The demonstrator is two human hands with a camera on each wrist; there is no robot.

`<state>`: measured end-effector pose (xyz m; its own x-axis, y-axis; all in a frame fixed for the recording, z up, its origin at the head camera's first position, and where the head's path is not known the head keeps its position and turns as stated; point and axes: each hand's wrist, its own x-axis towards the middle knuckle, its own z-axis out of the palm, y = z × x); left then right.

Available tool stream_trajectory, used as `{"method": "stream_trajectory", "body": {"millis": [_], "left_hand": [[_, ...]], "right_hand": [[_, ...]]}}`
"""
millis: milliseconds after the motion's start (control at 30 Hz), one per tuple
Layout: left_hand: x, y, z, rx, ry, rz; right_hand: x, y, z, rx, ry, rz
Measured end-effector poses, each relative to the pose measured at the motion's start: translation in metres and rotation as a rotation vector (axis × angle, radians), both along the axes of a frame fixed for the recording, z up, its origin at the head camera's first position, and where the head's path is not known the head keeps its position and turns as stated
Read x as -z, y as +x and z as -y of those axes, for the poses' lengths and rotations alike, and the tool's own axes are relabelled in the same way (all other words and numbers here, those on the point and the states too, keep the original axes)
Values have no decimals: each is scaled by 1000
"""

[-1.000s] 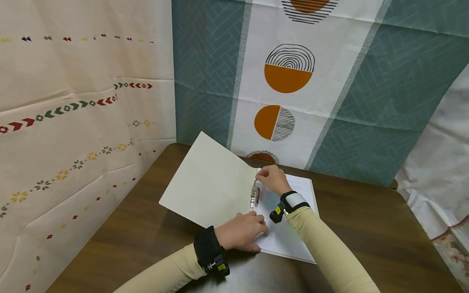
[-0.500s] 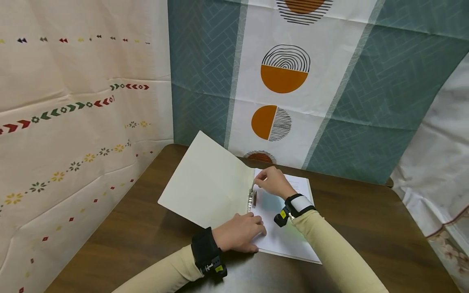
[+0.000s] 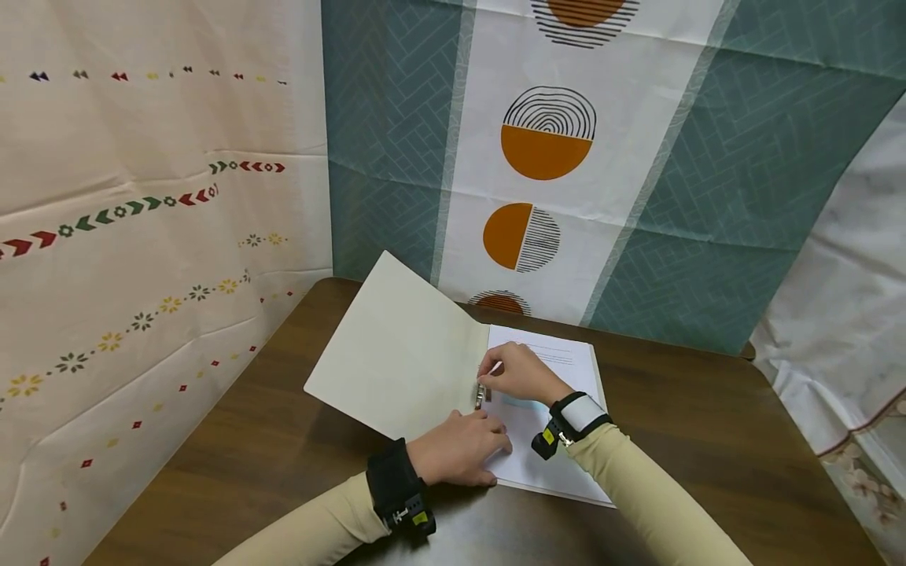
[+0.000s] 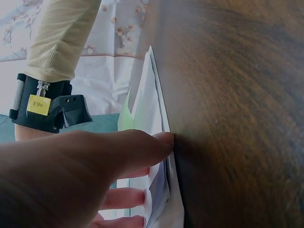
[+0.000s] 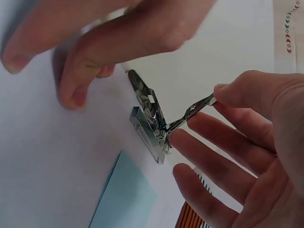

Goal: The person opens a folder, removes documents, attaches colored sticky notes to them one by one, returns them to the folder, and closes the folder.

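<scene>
An off-white file folder (image 3: 403,350) lies open, its cover tilted up to the left and white paper (image 3: 545,472) on its right side. A metal lever clip (image 5: 149,116) sits at the spine. My right hand (image 3: 524,376) pinches the clip's lever (image 5: 190,112) between thumb and index finger; the other fingers are loosely bent beside it. My left hand (image 3: 463,450) rests on the paper near the clip's lower end, fingers slightly bent. In the left wrist view its thumb (image 4: 161,142) touches the front edge of the stack and folder.
A light blue slip (image 5: 126,190) lies on the paper beside the clip. Under the folder is a brown wooden table (image 3: 283,464). Patterned cloths hang behind it: a cream one (image 3: 156,196) at left, a teal and white one (image 3: 382,157) at the back.
My right hand has come down toward me along the spine, bringing the lever lower and closer to the clip. More printed paper shows above it. The left hand stays in place.
</scene>
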<state>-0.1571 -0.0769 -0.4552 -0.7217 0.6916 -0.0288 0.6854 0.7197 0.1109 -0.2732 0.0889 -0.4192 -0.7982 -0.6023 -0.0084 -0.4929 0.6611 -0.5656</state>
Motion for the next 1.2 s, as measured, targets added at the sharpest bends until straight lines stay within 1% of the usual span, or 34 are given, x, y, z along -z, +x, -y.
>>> {"method": "stream_trajectory", "body": {"millis": [100, 267, 367, 500, 733, 1000, 1200], "left_hand": [[0, 0, -1, -2, 1, 5], [0, 1, -2, -11, 0, 18], [0, 1, -2, -14, 0, 19], [-2, 3, -3, -15, -15, -2], [-2, 12, -3, -1, -68, -73], [-2, 19, -5, 29, -112, -146], [-3, 21, -4, 75, -134, -255]], "right_hand": [[1, 2, 0, -18, -5, -13], [0, 3, -1, -60, -3, -7], [-1, 2, -1, -62, 4, 4], [-2, 2, 2, -54, 20, 6], [-5, 1, 3, -54, 50, 21], [-5, 2, 4, -117, 51, 29], [-1, 1, 5, -119, 78, 19]]}}
